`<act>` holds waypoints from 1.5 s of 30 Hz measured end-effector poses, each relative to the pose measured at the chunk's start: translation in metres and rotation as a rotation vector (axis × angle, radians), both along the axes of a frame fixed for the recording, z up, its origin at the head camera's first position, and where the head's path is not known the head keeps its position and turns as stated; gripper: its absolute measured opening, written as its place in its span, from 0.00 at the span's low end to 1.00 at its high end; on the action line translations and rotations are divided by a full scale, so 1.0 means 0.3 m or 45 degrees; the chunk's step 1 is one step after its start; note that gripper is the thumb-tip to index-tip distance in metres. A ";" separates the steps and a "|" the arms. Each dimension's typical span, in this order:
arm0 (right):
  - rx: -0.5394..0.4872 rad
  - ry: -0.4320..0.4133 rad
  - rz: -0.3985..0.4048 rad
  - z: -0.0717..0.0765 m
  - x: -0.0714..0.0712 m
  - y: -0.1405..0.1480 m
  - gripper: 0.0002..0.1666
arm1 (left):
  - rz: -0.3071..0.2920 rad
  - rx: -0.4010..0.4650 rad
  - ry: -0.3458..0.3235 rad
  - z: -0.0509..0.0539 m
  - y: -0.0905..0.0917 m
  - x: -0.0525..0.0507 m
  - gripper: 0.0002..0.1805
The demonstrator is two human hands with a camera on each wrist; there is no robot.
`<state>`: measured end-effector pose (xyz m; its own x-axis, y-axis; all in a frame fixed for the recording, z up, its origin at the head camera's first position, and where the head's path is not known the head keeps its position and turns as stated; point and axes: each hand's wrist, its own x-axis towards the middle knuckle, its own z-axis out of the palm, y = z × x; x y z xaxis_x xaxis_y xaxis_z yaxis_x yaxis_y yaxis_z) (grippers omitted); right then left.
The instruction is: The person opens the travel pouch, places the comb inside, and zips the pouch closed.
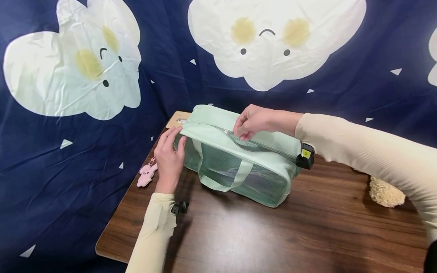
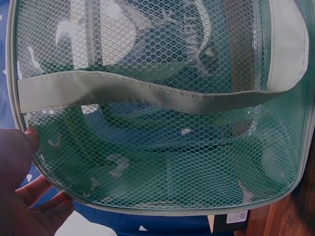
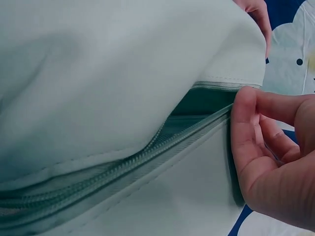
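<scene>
A pale green bag (image 1: 218, 142) with clear, mesh-lined panels and a strap handle (image 2: 147, 93) stands on the table. Its top zipper (image 3: 123, 162) is partly open, with a gap along the right part. The right hand (image 1: 254, 120) pinches the zipper pull beside the slider (image 1: 226, 131); the pull itself is hidden by the fingers. At the bag's left end, the left hand (image 1: 168, 151) grips the corner, thumb on the front edge and fingers round the side, as the left wrist view (image 2: 34, 182) also shows.
A pink plush charm (image 1: 147, 174) lies by the table's left edge. Behind the bag is a light wooden piece (image 1: 174, 118). A fluffy tan object (image 1: 385, 192) sits at the right, near the right sleeve. A dark blue cloth (image 1: 164, 34) with cloud faces hangs behind.
</scene>
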<state>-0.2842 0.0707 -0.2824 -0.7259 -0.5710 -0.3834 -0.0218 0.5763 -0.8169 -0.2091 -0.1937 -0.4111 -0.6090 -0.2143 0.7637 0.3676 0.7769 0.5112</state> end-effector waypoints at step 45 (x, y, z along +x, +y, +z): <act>-0.032 -0.110 -0.008 -0.049 0.136 0.417 0.10 | 0.005 0.019 -0.029 0.004 0.002 0.002 0.17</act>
